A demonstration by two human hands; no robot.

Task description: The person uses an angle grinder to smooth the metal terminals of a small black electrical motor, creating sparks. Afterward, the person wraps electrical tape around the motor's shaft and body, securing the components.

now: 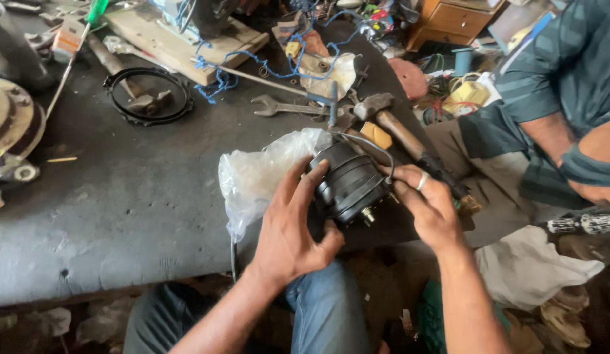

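Holding a black motor (349, 183) between both hands just above the near edge of the dark surface (121, 196), a little right of centre in the view. Left hand (288, 229) cupping the motor from 7 o'clock, fingers spread up over its ribbed body, thumb curled beneath. Right hand (431, 206) closing in from 3 o'clock, ring (422, 181) on one finger, fingertips pinching at the motor's end beside a thin grey wire (370, 145) looping over the top. Small brass shaft end poking out at the motor's 5 o'clock. Clear plastic bag (259, 174) bunched at 9 o'clock of the motor, touching it and partly under the left hand.

Lying at 12 o'clock of the motor, a hammer (400, 131) with a wooden handle, and left of that a spanner (285, 107). Further out at 11 o'clock, a black rubber ring (147, 97) on the surface, a wooden board (174, 39) tangled with blue wire (252, 62), and a green-handled screwdriver (78, 39) near the far left edge. Sitting at 2 o'clock, well apart from the motor, another person in a dark teal shirt (567, 65). Blue jeans (324, 308) showing below the hands at 6 o'clock, with a white cloth (528, 269) at 4 o'clock.
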